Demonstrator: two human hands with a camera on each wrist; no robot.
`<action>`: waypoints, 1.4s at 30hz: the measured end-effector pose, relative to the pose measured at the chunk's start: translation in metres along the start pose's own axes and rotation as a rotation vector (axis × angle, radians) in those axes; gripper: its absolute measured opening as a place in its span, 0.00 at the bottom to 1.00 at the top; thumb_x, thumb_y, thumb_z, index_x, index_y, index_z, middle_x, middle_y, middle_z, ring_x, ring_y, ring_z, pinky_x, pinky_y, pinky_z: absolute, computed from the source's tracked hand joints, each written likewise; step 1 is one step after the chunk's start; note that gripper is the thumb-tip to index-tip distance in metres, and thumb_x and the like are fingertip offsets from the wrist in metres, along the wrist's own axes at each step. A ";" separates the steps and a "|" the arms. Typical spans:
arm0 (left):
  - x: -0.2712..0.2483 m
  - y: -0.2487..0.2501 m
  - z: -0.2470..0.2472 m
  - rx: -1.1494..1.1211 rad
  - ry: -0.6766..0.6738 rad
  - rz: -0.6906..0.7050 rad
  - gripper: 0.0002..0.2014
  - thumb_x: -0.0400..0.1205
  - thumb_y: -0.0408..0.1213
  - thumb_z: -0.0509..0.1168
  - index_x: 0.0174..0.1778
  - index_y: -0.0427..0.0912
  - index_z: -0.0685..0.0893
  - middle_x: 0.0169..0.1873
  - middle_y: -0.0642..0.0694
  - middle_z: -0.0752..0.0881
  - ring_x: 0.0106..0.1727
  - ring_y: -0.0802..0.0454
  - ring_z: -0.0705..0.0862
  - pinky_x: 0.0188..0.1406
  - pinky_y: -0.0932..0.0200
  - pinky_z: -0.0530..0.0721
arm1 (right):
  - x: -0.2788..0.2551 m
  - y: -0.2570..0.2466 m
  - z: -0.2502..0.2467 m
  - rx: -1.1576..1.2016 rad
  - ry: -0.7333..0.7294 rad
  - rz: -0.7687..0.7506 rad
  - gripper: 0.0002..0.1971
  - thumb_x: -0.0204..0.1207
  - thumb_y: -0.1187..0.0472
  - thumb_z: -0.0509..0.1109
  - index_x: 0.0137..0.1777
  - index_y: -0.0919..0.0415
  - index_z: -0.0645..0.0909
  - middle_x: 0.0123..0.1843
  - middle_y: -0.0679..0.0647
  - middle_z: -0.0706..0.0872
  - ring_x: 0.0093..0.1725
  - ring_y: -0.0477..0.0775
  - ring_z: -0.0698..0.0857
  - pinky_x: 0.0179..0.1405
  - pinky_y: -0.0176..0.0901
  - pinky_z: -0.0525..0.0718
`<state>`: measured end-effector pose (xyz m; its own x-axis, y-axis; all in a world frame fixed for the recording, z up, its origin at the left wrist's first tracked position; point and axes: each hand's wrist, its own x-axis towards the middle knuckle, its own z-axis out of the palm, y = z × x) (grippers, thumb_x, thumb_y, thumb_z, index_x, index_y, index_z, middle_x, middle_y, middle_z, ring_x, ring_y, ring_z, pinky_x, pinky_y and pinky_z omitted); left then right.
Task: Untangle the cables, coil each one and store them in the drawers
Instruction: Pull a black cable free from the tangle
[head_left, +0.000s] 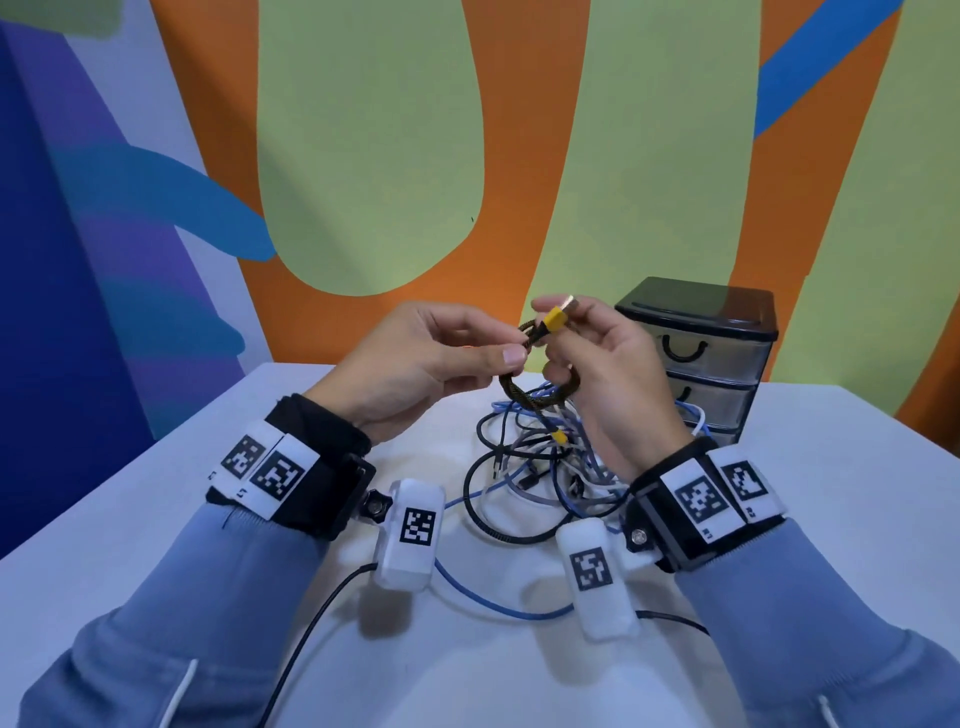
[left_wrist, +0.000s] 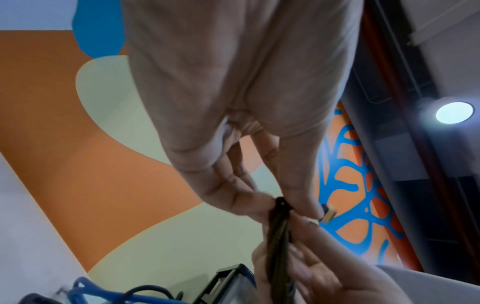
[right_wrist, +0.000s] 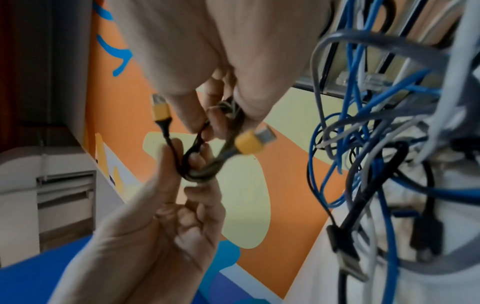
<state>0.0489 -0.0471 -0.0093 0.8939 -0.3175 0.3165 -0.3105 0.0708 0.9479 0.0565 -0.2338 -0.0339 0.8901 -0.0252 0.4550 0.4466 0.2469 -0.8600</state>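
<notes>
both hands' (head_left: 415, 358) (head_left: 613, 374) fingers pinched on a coiled braided cable (head_left: 524, 387) (yellow plugs), above tangled cords (head_left: 540, 467)

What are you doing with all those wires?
A person is tidying cables. Both hands, the left hand and the right hand, hold a dark braided cable with yellow plugs up above the table and are winding it into a small coil. A tangled pile of blue, white and black cables waits underneath. The small drawer box behind is shut.
</notes>
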 end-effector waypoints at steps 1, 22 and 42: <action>0.001 0.000 -0.001 -0.012 0.005 0.000 0.12 0.69 0.29 0.83 0.47 0.39 0.94 0.43 0.37 0.92 0.44 0.47 0.88 0.51 0.55 0.84 | 0.000 -0.002 0.001 0.106 -0.012 0.036 0.12 0.87 0.72 0.65 0.66 0.66 0.85 0.47 0.54 0.88 0.38 0.46 0.82 0.38 0.38 0.79; 0.010 -0.005 0.003 0.229 0.402 -0.093 0.10 0.72 0.27 0.82 0.48 0.37 0.93 0.35 0.40 0.93 0.36 0.48 0.87 0.42 0.55 0.77 | -0.008 0.010 0.004 -0.240 -0.071 -0.219 0.05 0.88 0.63 0.72 0.53 0.65 0.87 0.42 0.57 0.92 0.43 0.56 0.90 0.54 0.55 0.90; 0.015 -0.009 -0.012 0.467 0.419 0.209 0.07 0.80 0.33 0.81 0.52 0.43 0.95 0.41 0.50 0.96 0.45 0.57 0.94 0.50 0.64 0.89 | -0.005 0.002 0.000 -0.154 -0.003 0.151 0.09 0.86 0.63 0.74 0.62 0.66 0.84 0.45 0.66 0.94 0.39 0.60 0.94 0.39 0.43 0.92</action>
<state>0.0687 -0.0407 -0.0125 0.8206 0.0597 0.5683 -0.5142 -0.3567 0.7800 0.0526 -0.2330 -0.0382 0.9478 0.0034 0.3189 0.3171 0.0963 -0.9435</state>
